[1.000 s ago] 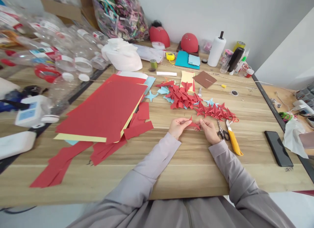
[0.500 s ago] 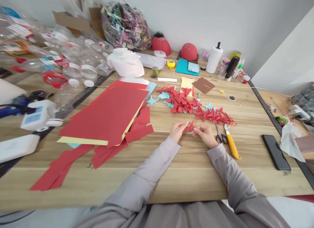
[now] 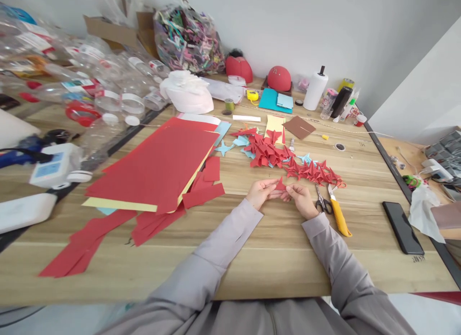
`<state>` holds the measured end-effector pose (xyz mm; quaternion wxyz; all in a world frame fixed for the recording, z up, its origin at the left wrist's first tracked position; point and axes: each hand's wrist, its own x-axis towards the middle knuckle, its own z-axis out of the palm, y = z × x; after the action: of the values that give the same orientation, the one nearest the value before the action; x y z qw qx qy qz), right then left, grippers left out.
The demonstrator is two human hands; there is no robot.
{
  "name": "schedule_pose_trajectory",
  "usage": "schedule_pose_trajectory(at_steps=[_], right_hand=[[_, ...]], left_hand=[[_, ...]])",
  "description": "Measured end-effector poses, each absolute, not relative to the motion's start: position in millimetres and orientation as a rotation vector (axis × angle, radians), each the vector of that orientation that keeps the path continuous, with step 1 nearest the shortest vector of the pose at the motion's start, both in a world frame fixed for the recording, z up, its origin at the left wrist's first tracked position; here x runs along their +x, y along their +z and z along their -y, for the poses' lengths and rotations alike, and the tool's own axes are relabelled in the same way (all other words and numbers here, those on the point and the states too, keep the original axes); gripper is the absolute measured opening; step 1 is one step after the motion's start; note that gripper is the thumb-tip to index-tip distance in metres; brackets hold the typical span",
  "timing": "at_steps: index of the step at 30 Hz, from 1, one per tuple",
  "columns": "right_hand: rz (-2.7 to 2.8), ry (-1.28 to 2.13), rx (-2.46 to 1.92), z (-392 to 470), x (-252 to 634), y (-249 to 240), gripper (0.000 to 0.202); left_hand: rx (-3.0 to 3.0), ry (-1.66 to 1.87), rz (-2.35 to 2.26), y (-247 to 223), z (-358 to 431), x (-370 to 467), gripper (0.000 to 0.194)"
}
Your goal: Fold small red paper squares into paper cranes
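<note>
While both hands meet low over the tabletop (image 3: 273, 258), a small folded piece of red paper (image 3: 280, 185) sits pinched between them, its pointed tip sticking up. The left hand (image 3: 260, 193) is closed on the piece from the left, fingers curled under it and thumb on top. The right hand (image 3: 301, 199) grips the other end the same way. Holding it from both sides just above the wood looks like a way to keep the folds tight and the small piece steady; that is a judgement, since the fingertips hide most of the paper.

Just beyond the hands, a loose heap of folded red shapes (image 3: 288, 160) trails across the tabletop, with a few light blue folded shapes (image 3: 239, 142) mixed in at its left edge. They lie near enough that a finished piece could be dropped there without stretching.

Just to the right of the right hand lie a pair of scissors (image 3: 321, 201) and a yellow utility knife (image 3: 338, 216), side by side and pointing away from the person, handy for that hand. Well to the left, a stack of large red sheets (image 3: 158, 164) rests on a yellow sheet, and red offcuts (image 3: 90, 239) lie scattered in front of it. A black phone (image 3: 402, 228) lies well apart on the right, clear of the paper.
</note>
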<state>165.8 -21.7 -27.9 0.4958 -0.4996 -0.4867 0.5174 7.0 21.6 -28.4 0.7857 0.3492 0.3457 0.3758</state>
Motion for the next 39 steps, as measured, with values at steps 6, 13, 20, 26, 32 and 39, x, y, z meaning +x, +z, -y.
schedule_pose_trajectory(at_steps=[6, 13, 20, 26, 32, 39], right_hand=[[1.069, 1.263, -1.207, 20, 168, -28, 0.037], [1.038, 1.229, -1.203, 21, 167, -26, 0.035], [1.169, 1.216, -1.192, 24, 164, -27, 0.033], [1.234, 1.138, -1.122, 28, 158, -27, 0.036], [1.28, 1.077, -1.185, 26, 159, -26, 0.025], [1.2, 1.178, -1.188, 27, 162, -24, 0.029]], left_hand=[[0.638, 0.826, -0.597, -22, -27, -1, 0.035], [0.9, 0.981, -0.699, -24, -23, 1, 0.053], [1.004, 0.99, -0.814, -39, -20, 13, 0.051], [0.995, 0.963, -0.816, -36, -22, 10, 0.048], [1.067, 0.91, -0.762, -32, -21, 8, 0.04], [1.087, 0.881, -0.791, -29, -19, 9, 0.04]])
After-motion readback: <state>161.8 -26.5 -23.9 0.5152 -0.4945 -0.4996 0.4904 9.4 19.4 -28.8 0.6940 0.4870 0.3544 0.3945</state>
